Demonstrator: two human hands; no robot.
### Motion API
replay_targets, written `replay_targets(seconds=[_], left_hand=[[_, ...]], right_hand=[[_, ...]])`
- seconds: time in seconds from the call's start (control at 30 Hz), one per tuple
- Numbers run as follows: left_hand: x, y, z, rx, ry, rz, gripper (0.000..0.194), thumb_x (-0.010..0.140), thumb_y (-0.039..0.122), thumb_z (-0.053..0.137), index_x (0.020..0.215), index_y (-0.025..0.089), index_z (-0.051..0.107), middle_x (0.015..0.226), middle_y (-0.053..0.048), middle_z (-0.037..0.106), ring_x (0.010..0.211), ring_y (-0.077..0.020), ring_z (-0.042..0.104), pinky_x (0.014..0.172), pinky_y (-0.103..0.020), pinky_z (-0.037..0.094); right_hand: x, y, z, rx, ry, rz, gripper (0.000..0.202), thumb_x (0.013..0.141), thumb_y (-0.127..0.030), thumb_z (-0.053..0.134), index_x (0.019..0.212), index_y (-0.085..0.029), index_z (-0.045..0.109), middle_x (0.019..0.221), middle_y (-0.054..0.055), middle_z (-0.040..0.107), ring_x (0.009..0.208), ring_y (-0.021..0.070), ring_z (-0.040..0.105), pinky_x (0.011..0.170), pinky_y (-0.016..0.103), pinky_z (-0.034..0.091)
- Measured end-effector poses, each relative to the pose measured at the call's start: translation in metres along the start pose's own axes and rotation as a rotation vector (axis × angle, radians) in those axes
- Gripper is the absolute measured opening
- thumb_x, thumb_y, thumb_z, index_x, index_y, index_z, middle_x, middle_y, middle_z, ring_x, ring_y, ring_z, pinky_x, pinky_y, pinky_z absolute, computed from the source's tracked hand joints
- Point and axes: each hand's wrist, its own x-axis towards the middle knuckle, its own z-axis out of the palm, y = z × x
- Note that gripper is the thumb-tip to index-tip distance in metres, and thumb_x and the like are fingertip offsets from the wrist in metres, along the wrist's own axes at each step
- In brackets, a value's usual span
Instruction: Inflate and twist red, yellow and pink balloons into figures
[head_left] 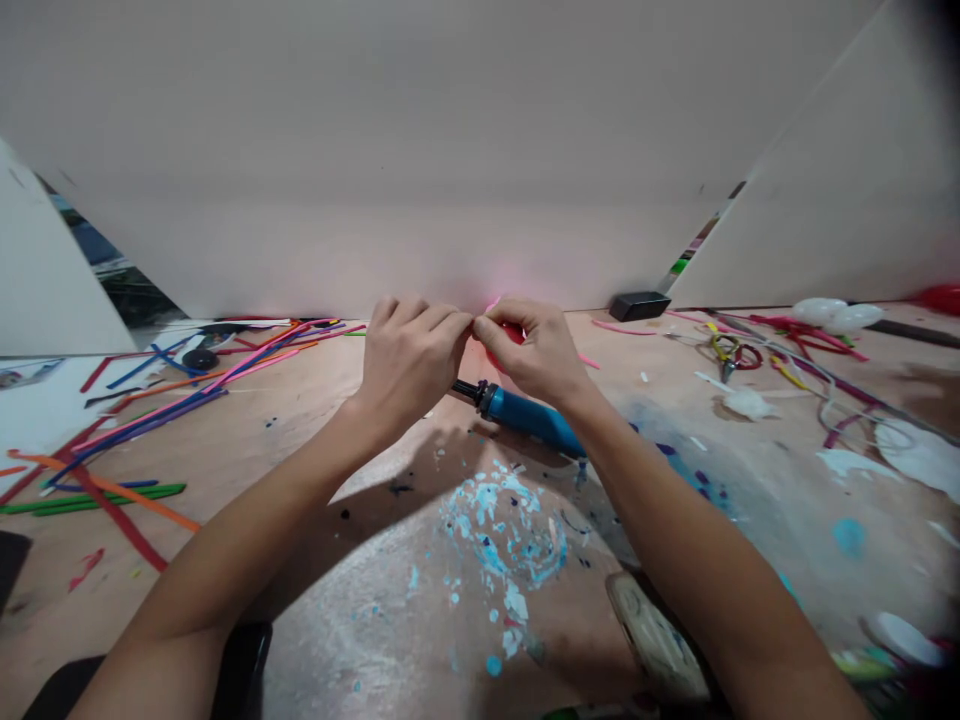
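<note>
Both hands meet in front of me, above the table. My left hand point(416, 355) is closed, its fingertips pinched together at the point where it touches my right hand. My right hand point(536, 345) is closed too, with thumb and fingers curled around part of a red balloon point(513, 332). Most of the balloon is hidden behind the right fingers, and its end seems pinched between the two hands. Just below the hands lies a blue balloon pump point(532, 418) with a black nozzle end, partly covered by my right forearm.
Long uninflated balloons point(187, 400) in several colours lie on the left. To the right are scissors point(729, 355), a black box point(639, 305), white inflated balloons point(836, 313) and a tangled cord. Flaked blue paint point(510, 530) marks the tabletop. A pale panel point(420, 150) stands behind.
</note>
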Motion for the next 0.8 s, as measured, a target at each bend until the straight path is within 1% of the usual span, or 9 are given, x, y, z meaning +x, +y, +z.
replay_targets(seconds=[0.1,0.23,0.3,0.43,0.5,0.6,0.7,0.8], left_hand=[[0.001,-0.01,0.001,-0.058,-0.016,0.047,0.029,0.097,0.033,0.045,0.093,0.025,0.072,0.091,-0.007,0.073,0.085,-0.0239,0.057,0.079,-0.043,0.035],[0.002,-0.019,0.002,-0.071,-0.012,0.132,0.028,0.097,0.032,0.046,0.096,0.028,0.073,0.092,-0.005,0.074,0.084,-0.0216,0.057,0.076,-0.04,0.037],[0.002,-0.018,0.002,-0.091,0.009,0.126,0.028,0.097,0.034,0.045,0.097,0.028,0.073,0.093,-0.005,0.074,0.084,-0.0208,0.057,0.076,-0.039,0.039],[0.002,-0.012,0.004,-0.101,0.042,0.061,0.033,0.097,0.037,0.043,0.095,0.023,0.073,0.093,-0.007,0.073,0.084,-0.0204,0.058,0.077,-0.037,0.042],[0.003,-0.009,0.006,-0.082,0.051,0.046,0.033,0.098,0.036,0.043,0.094,0.021,0.072,0.092,-0.007,0.073,0.083,-0.0207,0.058,0.075,-0.036,0.041],[0.002,-0.009,0.009,-0.058,0.033,0.052,0.032,0.098,0.032,0.041,0.095,0.02,0.07,0.087,-0.008,0.072,0.081,-0.0214,0.056,0.073,-0.036,0.04],[0.002,-0.01,0.01,-0.04,0.004,0.07,0.032,0.099,0.03,0.038,0.097,0.019,0.068,0.085,-0.009,0.071,0.082,-0.0224,0.055,0.072,-0.036,0.038],[0.001,-0.01,0.009,-0.029,-0.01,0.094,0.032,0.099,0.028,0.037,0.097,0.018,0.067,0.085,-0.009,0.071,0.082,-0.0228,0.054,0.072,-0.037,0.037]], right_hand=[[-0.001,0.0,0.004,0.0,0.052,0.031,0.022,0.079,-0.023,0.056,0.058,-0.018,0.052,0.059,-0.001,0.051,0.06,0.0121,0.045,0.06,0.028,0.035],[0.001,0.0,0.004,0.128,-0.003,0.161,0.023,0.076,-0.024,0.054,0.056,-0.019,0.047,0.055,-0.003,0.043,0.054,0.0102,0.039,0.054,0.026,0.03],[0.002,-0.002,0.003,0.204,-0.03,0.214,0.023,0.076,-0.025,0.054,0.055,-0.019,0.046,0.054,-0.004,0.041,0.053,0.0095,0.036,0.052,0.026,0.029],[0.004,-0.001,0.001,0.33,-0.053,0.297,0.023,0.073,-0.026,0.054,0.054,-0.019,0.044,0.054,-0.005,0.037,0.053,0.0087,0.033,0.05,0.025,0.027],[0.004,0.0,0.001,0.364,-0.078,0.339,0.021,0.071,-0.025,0.055,0.054,-0.019,0.043,0.054,-0.005,0.037,0.052,0.0085,0.032,0.049,0.024,0.025],[0.004,0.002,0.001,0.389,-0.133,0.394,0.022,0.069,-0.025,0.056,0.053,-0.019,0.043,0.054,-0.005,0.035,0.052,0.008,0.03,0.048,0.024,0.023],[0.004,0.004,-0.002,0.41,-0.196,0.411,0.023,0.07,-0.025,0.056,0.053,-0.019,0.042,0.055,-0.005,0.034,0.052,0.008,0.029,0.048,0.025,0.021],[0.005,0.007,-0.006,0.413,-0.276,0.382,0.023,0.072,-0.023,0.055,0.055,-0.019,0.041,0.058,-0.005,0.033,0.054,0.0083,0.028,0.05,0.026,0.02]])
